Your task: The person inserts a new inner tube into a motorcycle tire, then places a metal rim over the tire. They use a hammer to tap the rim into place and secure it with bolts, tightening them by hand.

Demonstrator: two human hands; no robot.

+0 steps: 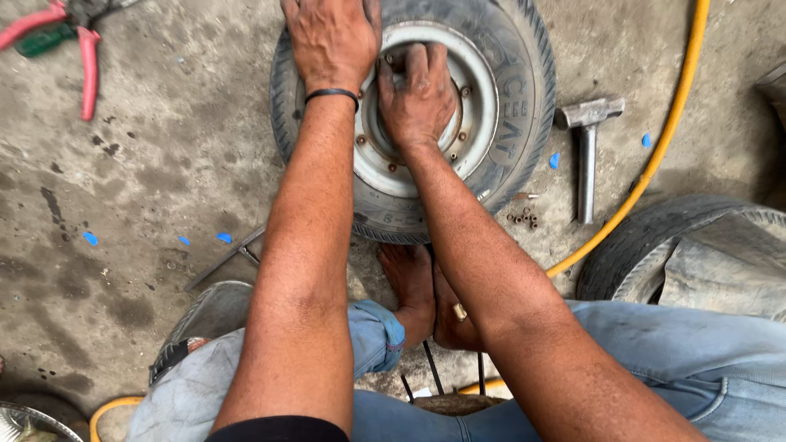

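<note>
From the head view we look down on a small wheel [413, 115] lying flat on the concrete floor [147, 188], just ahead of our bare feet [417, 299]. Our left hand [332, 37] rests spread and open on the far left part of the tyre and rim, a black band at the wrist. Our right hand [417, 94] curls into the hub hole of the grey metal rim [475, 98], fingers hooked over its inner edge. A hammer [588, 147] lies to the right of the wheel, with a yellow hose [663, 135] beyond it. Red-handled pliers [70, 37] lie at the upper left. Another tyre [647, 241] sits by our right knee.
</note>
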